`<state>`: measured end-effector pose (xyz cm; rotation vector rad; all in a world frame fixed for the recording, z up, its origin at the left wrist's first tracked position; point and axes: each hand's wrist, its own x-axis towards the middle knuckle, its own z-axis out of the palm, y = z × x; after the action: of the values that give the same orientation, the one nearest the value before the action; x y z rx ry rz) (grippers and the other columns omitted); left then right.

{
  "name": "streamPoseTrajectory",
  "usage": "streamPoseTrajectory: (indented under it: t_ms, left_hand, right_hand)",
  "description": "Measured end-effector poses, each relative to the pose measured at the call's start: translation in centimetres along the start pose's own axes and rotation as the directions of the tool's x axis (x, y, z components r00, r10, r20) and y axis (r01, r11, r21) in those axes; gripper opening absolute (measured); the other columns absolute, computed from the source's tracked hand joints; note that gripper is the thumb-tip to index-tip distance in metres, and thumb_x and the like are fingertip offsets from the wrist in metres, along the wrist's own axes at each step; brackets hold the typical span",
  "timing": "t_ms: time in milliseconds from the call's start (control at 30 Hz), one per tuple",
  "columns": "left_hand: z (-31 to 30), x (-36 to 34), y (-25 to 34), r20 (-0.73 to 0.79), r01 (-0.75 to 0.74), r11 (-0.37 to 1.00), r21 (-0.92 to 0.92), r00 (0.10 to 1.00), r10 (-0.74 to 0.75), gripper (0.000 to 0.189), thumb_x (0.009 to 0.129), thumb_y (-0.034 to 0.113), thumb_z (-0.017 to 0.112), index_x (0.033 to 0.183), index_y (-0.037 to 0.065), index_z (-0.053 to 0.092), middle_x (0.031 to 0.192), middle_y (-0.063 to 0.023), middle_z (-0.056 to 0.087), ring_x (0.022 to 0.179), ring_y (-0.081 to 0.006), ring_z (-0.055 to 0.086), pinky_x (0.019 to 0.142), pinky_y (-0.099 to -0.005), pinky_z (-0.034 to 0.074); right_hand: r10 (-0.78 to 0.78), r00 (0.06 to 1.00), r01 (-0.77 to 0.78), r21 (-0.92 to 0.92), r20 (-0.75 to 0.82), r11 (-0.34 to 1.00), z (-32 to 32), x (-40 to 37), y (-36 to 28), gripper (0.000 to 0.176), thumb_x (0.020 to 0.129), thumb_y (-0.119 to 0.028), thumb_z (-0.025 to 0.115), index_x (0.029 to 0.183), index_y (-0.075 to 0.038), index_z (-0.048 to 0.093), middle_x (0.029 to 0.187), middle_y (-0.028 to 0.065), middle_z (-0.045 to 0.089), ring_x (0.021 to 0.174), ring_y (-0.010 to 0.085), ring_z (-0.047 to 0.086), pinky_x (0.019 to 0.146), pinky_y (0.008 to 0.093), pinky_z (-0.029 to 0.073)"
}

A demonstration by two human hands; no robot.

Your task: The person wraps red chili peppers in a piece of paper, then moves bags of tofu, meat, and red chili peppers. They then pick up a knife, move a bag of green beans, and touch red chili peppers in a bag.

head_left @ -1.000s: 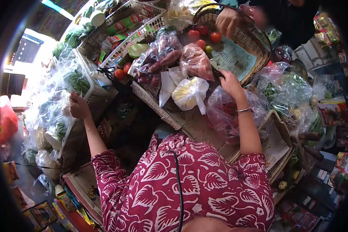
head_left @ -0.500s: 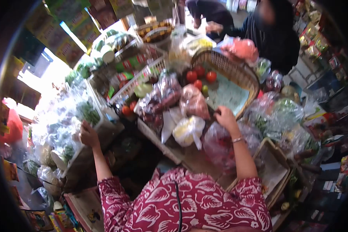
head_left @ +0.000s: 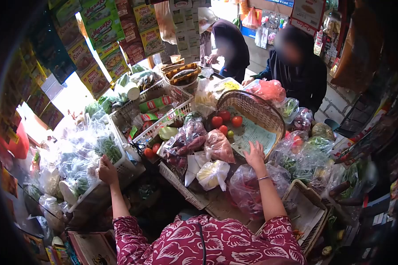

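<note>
My left hand (head_left: 107,171) is closed at the edge of a white plastic crate (head_left: 127,162) heaped with bagged vegetables (head_left: 73,152); what its fingers hold, if anything, is hidden. With fingers spread, my right hand (head_left: 254,155) is over the near rim of a wicker basket (head_left: 276,118), holding nothing. Inside that basket, several red tomatoes (head_left: 237,121) sit toward the left on a pale sheet (head_left: 254,134). Just below my right wrist is a clear bag of red produce (head_left: 242,187). Left of the basket are a bag of pinkish items (head_left: 219,146) and a knotted bag of pale yellow contents (head_left: 213,174).
Two people in dark clothing, one nearer (head_left: 296,70) and one farther (head_left: 230,46), are across the stall. Seasoning packets (head_left: 102,28) hang at upper left. A basket lined with paper (head_left: 305,205) stands at lower right, and bagged greens (head_left: 318,148) lie to the right.
The view has tilted up, showing more of the people and hanging packets. My right hand's fingers have spread from a curled pose. My left hand stays by the crate edge.
</note>
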<state>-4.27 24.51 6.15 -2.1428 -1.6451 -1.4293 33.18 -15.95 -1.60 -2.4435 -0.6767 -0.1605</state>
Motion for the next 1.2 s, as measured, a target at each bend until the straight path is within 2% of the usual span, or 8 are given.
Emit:
streamPoseTrajectory:
  t_ms: [33,67,100,200,267,367,667,1200]
  left_hand:
    - [0.1,0.0,-0.1,0.005,-0.006,1.0,-0.006,1.0,0.006,0.042,0.088,0.043,0.039,0.078,0.01,0.062,0.062,-0.0128,0.059,0.06,-0.0348,0.057,0.054,-0.0458,0.042]
    - [0.2,0.1,-0.2,0.001,-0.004,1.0,-0.009,1.0,0.004,0.042,0.088,0.043,0.039,0.078,0.01,0.062,0.062,-0.0128,0.059,0.06,-0.0348,0.057,0.054,-0.0458,0.042]
    - [0.3,0.1,-0.2,0.002,0.0,1.0,-0.002,1.0,0.0,0.042,0.088,0.044,0.039,0.079,0.01,0.062,0.063,-0.0132,0.06,0.06,-0.0351,0.057,0.055,-0.0458,0.043]
    - [0.3,0.1,-0.4,0.012,-0.003,1.0,-0.005,1.0,0.003,0.041,0.088,0.043,0.039,0.082,0.011,0.063,0.065,-0.0139,0.06,0.061,-0.0356,0.057,0.055,-0.0458,0.043]
    - [0.4,0.0,-0.5,0.013,-0.006,1.0,-0.019,1.0,0.006,0.041,0.088,0.043,0.039,0.083,0.011,0.064,0.065,-0.0143,0.06,0.062,-0.0358,0.057,0.056,-0.0459,0.043]
    - [0.2,0.2,-0.4,0.019,-0.001,1.0,-0.003,1.0,0.001,0.042,0.088,0.043,0.038,0.08,0.01,0.063,0.065,-0.0138,0.06,0.061,-0.0356,0.057,0.055,-0.046,0.043]
    - [-0.3,0.1,0.4,0.016,-0.023,0.998,-0.053,1.0,0.024,0.041,0.089,0.041,0.037,0.075,0.01,0.06,0.063,-0.0133,0.059,0.059,-0.0348,0.057,0.053,-0.0462,0.041]
    - [-1.0,-0.1,1.2,-0.006,-0.023,0.999,-0.043,1.0,0.022,0.041,0.089,0.04,0.037,0.074,0.009,0.059,0.062,-0.0156,0.057,0.059,-0.0371,0.056,0.052,-0.0474,0.04]
  right_hand:
    - [0.087,0.996,-0.084,-0.102,0.021,0.991,-0.2,0.0,-0.2,0.049,0.072,-0.024,0.063,0.118,-0.009,0.05,0.128,0.0167,0.039,0.121,0.0369,0.032,0.095,0.0525,0.03]
    - [0.146,0.968,-0.129,-0.094,0.202,0.987,-0.5,0.3,-0.4,0.049,0.076,-0.026,0.058,0.121,-0.012,0.048,0.134,0.0177,0.032,0.125,0.0392,0.024,0.094,0.0608,0.025]
    - [0.142,0.97,-0.125,-0.094,0.199,0.988,-0.8,0.5,-0.7,0.049,0.076,-0.026,0.058,0.121,-0.012,0.048,0.134,0.0177,0.032,0.125,0.0392,0.024,0.094,0.0608,0.025]
    - [0.156,0.943,-0.12,-0.136,0.294,0.983,-0.6,0.3,-0.3,0.042,0.077,-0.024,0.054,0.117,-0.011,0.051,0.13,0.0198,0.037,0.121,0.0382,0.031,0.096,0.0534,0.029]
    - [-0.089,0.967,0.102,-0.045,0.239,0.994,0.4,0.7,1.1,0.033,0.075,-0.019,0.055,0.106,-0.009,0.059,0.117,0.0191,0.05,0.11,0.0349,0.044,0.093,0.0445,0.035]
    - [-0.129,0.973,0.13,0.01,0.191,0.992,0.7,0.6,1.4,0.023,0.075,-0.015,0.052,0.094,-0.008,0.064,0.104,0.017,0.057,0.101,0.0322,0.05,0.09,0.0404,0.038]
    - [-0.12,0.962,0.092,0.124,0.246,0.988,0.9,0.4,0.9,0.021,0.076,-0.011,0.047,0.087,-0.005,0.064,0.089,0.02,0.06,0.09,0.0337,0.056,0.082,0.0392,0.044]
    - [-0.158,0.945,0.094,0.222,0.288,0.97,-0.2,0.3,0.3,0.023,0.075,-0.006,0.043,0.087,-0.001,0.062,0.086,0.0197,0.061,0.086,0.0333,0.059,0.078,0.0378,0.046]
